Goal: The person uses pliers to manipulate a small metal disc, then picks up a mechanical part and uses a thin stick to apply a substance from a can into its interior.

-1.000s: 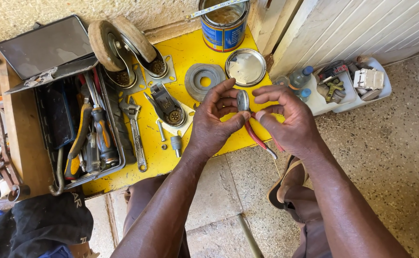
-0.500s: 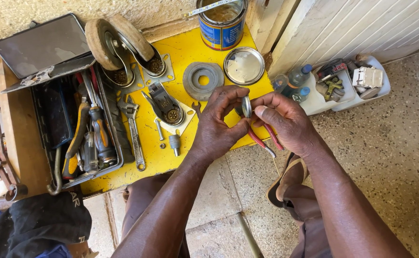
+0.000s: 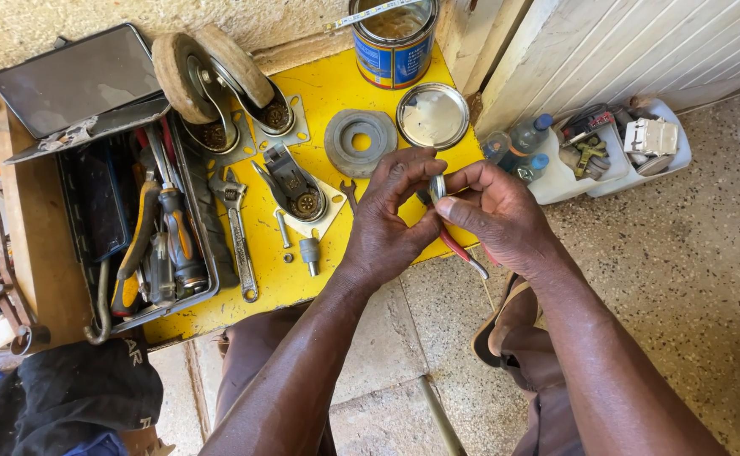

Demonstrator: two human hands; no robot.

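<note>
While both hands pinch it, left hand (image 3: 387,224) and right hand (image 3: 497,215), the small metal ring (image 3: 438,187) looks rigid, light, slippery; edge-holds suit it.

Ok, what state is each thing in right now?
Tin can: open, upright.
Can lid: off, lying flat.
Toolbox: open, tools inside.
Small metal ring: pinched between both hands.
Left hand: gripping ring.
Right hand: gripping ring and red-handled pliers.

The small ring (image 3: 436,187) pinched between the hands looks like dull grey metal. The board (image 3: 336,84) is glossy yellow paint, scuffed; the can lid (image 3: 432,116) shiny metal; the floor (image 3: 682,270) speckled stone.
</note>
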